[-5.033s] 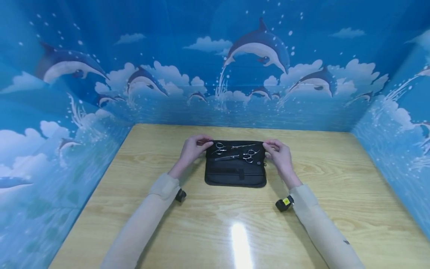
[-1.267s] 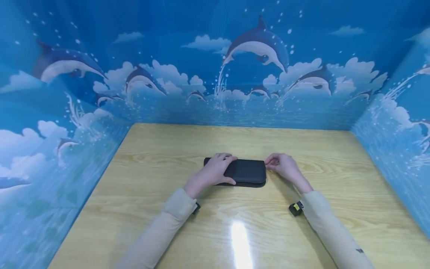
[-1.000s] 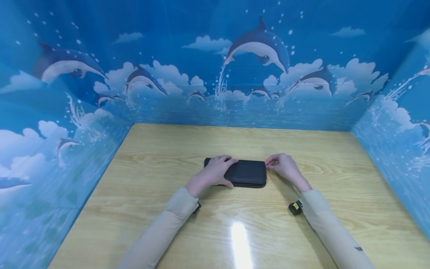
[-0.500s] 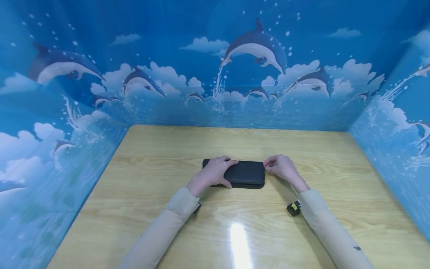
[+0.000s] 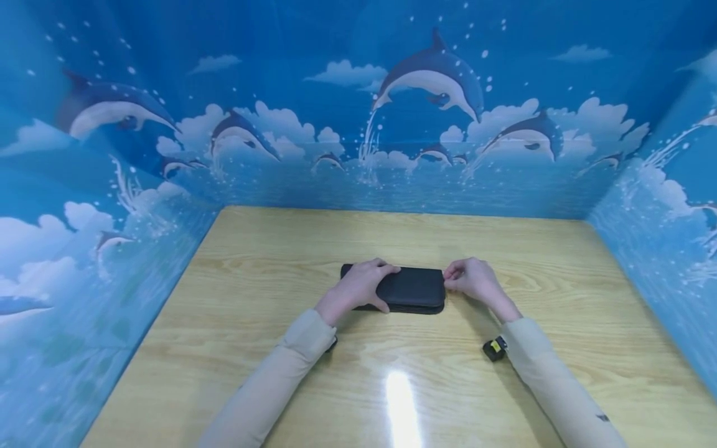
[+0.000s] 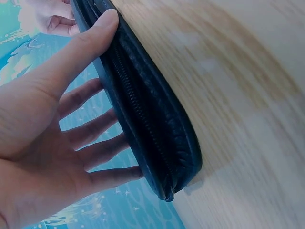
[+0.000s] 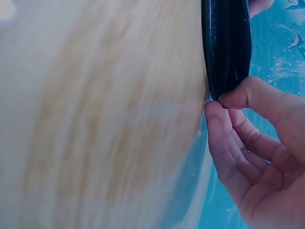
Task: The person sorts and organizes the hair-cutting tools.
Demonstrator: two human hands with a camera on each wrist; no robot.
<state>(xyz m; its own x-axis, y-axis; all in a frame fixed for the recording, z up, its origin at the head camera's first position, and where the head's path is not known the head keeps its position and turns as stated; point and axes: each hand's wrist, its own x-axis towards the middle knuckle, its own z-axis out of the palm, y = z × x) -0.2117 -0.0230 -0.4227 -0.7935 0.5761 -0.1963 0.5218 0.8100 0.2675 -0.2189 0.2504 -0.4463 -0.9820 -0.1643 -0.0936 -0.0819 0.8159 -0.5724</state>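
A black zip case [image 5: 416, 286], folded closed, lies flat on the wooden table in the head view. My left hand [image 5: 360, 286] grips it across its left half, thumb on the near edge and the other fingers spread over the top. In the left wrist view the zipper teeth [image 6: 134, 90] run along the side, with the two edges apart. At the case's right end, my right hand [image 5: 473, 280] pinches with thumb and forefinger at the corner; in the right wrist view their fingertips cover what seems to be the zipper pull. The scissors seen earlier are hidden inside.
The light wood table [image 5: 280, 249] spreads out around the case. Blue dolphin-print sheeting [image 5: 347, 124] stands behind it and along both sides. A small black wrist camera [image 5: 494, 349] sits at the right cuff, and a bright light reflection [image 5: 402, 404] shows near the front.
Five seconds ago the case lay unfolded with scissors showing, both hands at its upper corners. It is now folded over, the left hand on top. Over the last second, hands and case barely move.
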